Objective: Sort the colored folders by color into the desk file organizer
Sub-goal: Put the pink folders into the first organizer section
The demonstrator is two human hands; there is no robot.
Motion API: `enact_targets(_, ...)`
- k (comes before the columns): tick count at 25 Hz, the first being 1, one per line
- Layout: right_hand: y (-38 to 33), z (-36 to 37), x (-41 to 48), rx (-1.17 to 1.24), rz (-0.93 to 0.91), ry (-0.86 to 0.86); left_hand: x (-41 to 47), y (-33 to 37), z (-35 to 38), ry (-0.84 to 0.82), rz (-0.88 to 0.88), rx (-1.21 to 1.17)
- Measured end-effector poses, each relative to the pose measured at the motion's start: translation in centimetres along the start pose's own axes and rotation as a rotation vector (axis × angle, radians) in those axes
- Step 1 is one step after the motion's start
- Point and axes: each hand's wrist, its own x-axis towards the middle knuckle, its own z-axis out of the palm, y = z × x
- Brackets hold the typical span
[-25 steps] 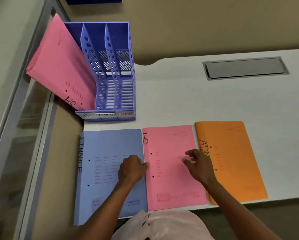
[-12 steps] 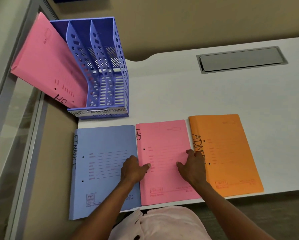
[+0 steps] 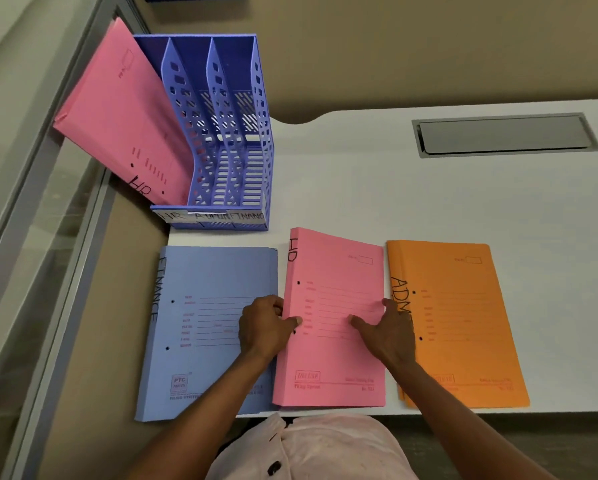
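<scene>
Three folder stacks lie along the desk's near edge: blue "FINANCE" folders (image 3: 200, 327), a pink "HR" folder (image 3: 335, 282) and orange "ADMIN" folders (image 3: 464, 320). My left hand (image 3: 266, 323) grips the pink folder's left edge, thumb on top. On its right edge rests my right hand (image 3: 387, 327), fingers spread over the cover. The pink folder's far left corner is raised off the desk. A blue file organizer (image 3: 221, 140) stands at the back left. Another pink "HR" folder (image 3: 121, 112) leans in its left slot.
The white desk (image 3: 394, 195) has a grey cable hatch (image 3: 502, 135) at the back right. A glass partition (image 3: 31, 220) runs along the left. The organizer's middle and right slots hold nothing. A beige wall stands behind the desk.
Both hands shifted to the pink folder's side edges and took hold of it. Its left side has lifted slightly off the desk.
</scene>
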Motion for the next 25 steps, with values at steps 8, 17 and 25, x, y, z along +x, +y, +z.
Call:
enact_targets(8, -0.4, -0.5, 0.1, 0.157, -0.017, -0.041, -3.6, 3.8, -2.0, 0.011, 0.082, -0.158)
enact_targets(17, -3.7, -3.1, 2.3, 0.802, 0.090, -0.186, -7.6, 6.1, -5.6, 0.094, 0.279, -0.218)
enact_targets(25, -8.8, -2.4, 2.0, 1.272, 0.027, -0.484, -10.0, 5.3, -6.1, 0.662, 0.702, 0.451)
